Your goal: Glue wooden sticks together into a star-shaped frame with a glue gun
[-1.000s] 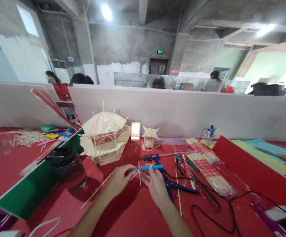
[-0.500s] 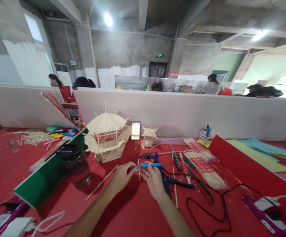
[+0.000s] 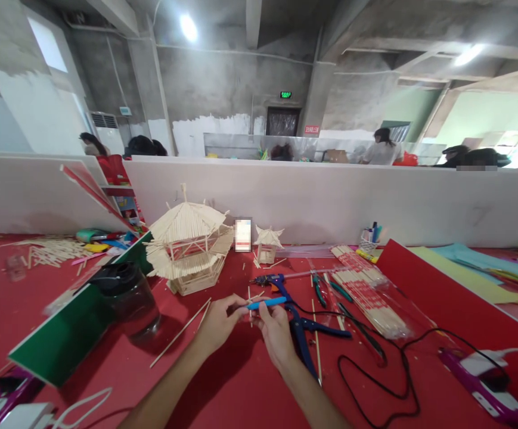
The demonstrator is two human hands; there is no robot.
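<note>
The right hand (image 3: 279,336) held a blue pen (image 3: 271,302) just above the red bench (image 3: 223,390), in front of the person, and its fingers were clamped on this pen, with the thumb lying along the near side. The left hand (image 3: 220,322) was at the other end of the pen, its thumb and forefinger brought close together there; whether they pinched the pen or some small piece beside it, I cannot tell. A thin wooden stick (image 3: 249,291) showed between the two hands, lower than the pen, and a longer stick (image 3: 180,333) lay slanting to the left of the left hand. Behind the left hand stood a large pavilion model (image 3: 189,256) made of sticks, with a pointed roof, and to its right there was a small pavilion model (image 3: 267,245) of the same kind. A blue glue gun (image 3: 276,279) rested just beyond the hands, and near the right hand lay a tool with dark blue handles (image 3: 323,327), which were spread apart. Farther to the right were green-handled pliers (image 3: 318,290) and packed sticks (image 3: 370,298) in clear wrapping. On the left side, a dark bottle (image 3: 129,307) stood close to a green board (image 3: 62,342). A white partition (image 3: 312,202) rose behind all these things.
</note>
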